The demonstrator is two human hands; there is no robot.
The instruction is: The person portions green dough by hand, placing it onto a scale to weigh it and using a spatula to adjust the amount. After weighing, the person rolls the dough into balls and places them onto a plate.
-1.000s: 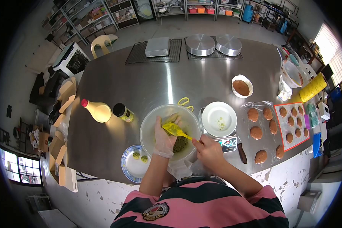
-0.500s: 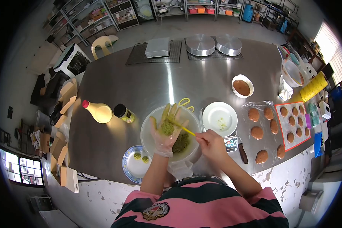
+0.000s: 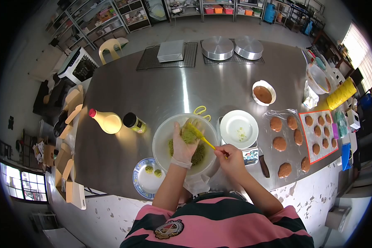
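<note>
Mix (image 3: pixel 189 137) is lying in the gloved left hand (image 3: pixel 182 148), loosely cupped over the bowl (image 3: pixel 160 138); the right hand (image 3: pixel 231 158) is gripping the spatula (image 3: pixel 199 134), blade near the mix. Loading the palm seems to be the step; the next move is likely calling for steadiness. Mix is looking crumbly, the round bowl translucent.

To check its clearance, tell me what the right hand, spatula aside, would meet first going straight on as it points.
The right hand would probably meet the right rim of the translucent bowl first; their relative height is unclear, so it might pass above.
</note>
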